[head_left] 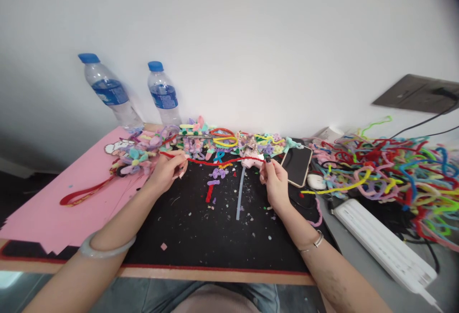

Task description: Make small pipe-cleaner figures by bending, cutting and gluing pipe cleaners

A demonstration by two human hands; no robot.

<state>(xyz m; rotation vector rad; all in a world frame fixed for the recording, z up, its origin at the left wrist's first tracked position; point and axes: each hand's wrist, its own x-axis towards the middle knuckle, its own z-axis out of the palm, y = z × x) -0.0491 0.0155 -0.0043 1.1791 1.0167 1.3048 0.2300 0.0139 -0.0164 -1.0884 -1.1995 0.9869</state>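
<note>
A red pipe cleaner (215,164) stretches between my two hands above the black mat (193,236), sagging slightly in the middle. My left hand (168,169) pinches it close to one end, and a short tip sticks out past the fingers. At the other end, my right hand (274,179) holds it between thumb and fingertips. Behind it lies a pale pink glue gun (253,161), partly hidden, with a clear glue stick (240,193) pointing toward me. Below the pipe cleaner are small purple twisted pieces (218,173) and a short red piece (209,193).
Two water bottles (163,93) stand against the wall. Pink sheets (82,208) cover the left side, with a red strap (84,193) on them. Colourful pipe-cleaner shapes line the back. Rightward are a phone (297,165), a power strip (385,243) and a tangled pipe-cleaner heap (394,169).
</note>
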